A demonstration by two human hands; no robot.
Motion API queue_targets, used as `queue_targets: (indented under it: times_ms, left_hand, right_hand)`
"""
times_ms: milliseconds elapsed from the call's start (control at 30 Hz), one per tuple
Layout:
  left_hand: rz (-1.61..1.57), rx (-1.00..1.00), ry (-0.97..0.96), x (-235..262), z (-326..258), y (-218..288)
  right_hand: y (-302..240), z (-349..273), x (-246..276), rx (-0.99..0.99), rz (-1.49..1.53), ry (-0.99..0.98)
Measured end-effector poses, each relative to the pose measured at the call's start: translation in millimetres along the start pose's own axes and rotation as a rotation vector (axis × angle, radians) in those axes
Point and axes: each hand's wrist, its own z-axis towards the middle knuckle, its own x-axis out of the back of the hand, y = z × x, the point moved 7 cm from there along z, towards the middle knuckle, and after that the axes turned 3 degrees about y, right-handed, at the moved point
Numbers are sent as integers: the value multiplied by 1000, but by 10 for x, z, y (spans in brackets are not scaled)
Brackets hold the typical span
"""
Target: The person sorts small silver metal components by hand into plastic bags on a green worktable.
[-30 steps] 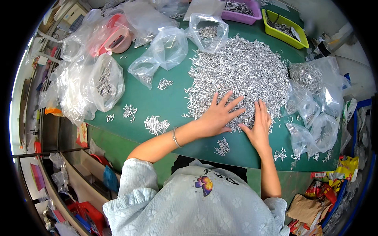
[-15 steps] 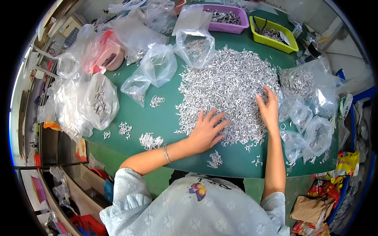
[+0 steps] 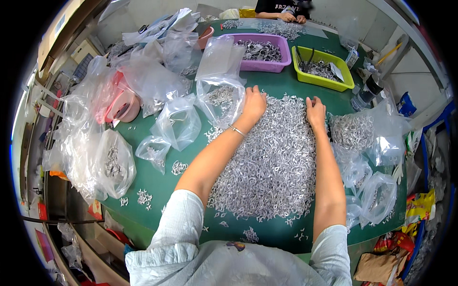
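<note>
Head view: my left hand (image 3: 254, 104) and right hand (image 3: 315, 108) rest with fingers loosely apart on the far edge of the metal clip pile (image 3: 272, 162); I'd rake gently toward me, keeping clips on the green surface (image 3: 191, 181).

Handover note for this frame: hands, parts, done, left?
Left hand: flat on the far edge of the heap of small silvery metal clips, beside a clear plastic bag with some clips in it. No grip.
Right hand: palm down on the heap's far right edge.
Done: several filled clear bags lie at the right.
Left: most clips are loose on the green table.
</note>
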Motion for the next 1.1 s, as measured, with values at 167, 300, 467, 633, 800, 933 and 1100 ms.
queue_targets:
  times_ms: [167,300,467,633,800,933,1100]
  left_hand:
    - [267,18,-340,-210,133,37]
    - [199,61,-373,-295,201,-121]
    - [64,98,-692,-407,321,-143]
    - [-58,88,-664,-441,271,-137]
    - [-92,80,-702,-410,219,-94]
    - [-142,94,-801,-381,169,83]
    - [-223,111,-781,-422,105,33]
  right_hand:
    - [2,75,-131,25,-71,25]
    - [-70,11,-227,-122,17,47]
    - [-168,-13,-269,-197,17,-90]
    - [-316,-43,-313,-232,56,-218]
    - [-296,-36,-376,-275,55,-267]
    - [-14,44,-546,-312,136,-305]
    - [-320,-120,-587,-263,111,-402]
